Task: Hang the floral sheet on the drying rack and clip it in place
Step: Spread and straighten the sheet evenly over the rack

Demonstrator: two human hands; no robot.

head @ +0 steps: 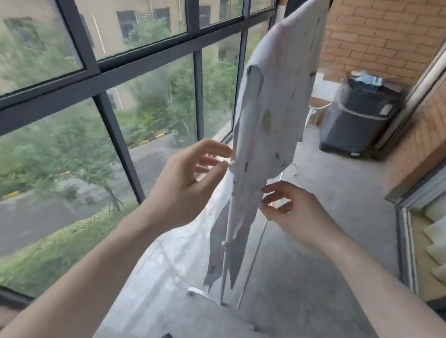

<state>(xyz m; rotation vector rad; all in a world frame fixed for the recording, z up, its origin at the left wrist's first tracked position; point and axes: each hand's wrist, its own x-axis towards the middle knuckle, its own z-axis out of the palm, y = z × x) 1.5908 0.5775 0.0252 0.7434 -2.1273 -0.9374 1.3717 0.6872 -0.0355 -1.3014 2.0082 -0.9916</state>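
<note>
— So, nearest first: what are the two hands doing?

— Both bare forearms reach up from the bottom of the view. The left hand (186, 176) has its fingers spread and loosely curled, the fingertips touching or just beside the near edge of the pale floral cotton sheet (273, 106). I cannot tell whether it actually pinches cloth there. The right hand (291, 212) is on the other side, thumb and forefinger curled toward each other just beside the opposite edge, and it looks released, holding nothing.

— Why one hand on each side?

— My guess is they are flanking the hanging fabric to spread or straighten it before any clip goes on. I see no clip in either hand, so that step looks not yet done.

— And the sheet itself?

— It already hangs over the white metal drying rack (227, 250), draped from high near the top of the view down to ragged-looking lower corners above the grey concrete floor (316, 258). It is bunched into narrow vertical folds, whitish with small scattered leaf and flower prints, and blurred. The rack's thin upright post and foot show beneath it.

— Further back?

— A dark covered appliance (361, 119) stands against the orange brick wall (384, 34). To the left, black-framed windows (91, 63) look out on trees.
</note>
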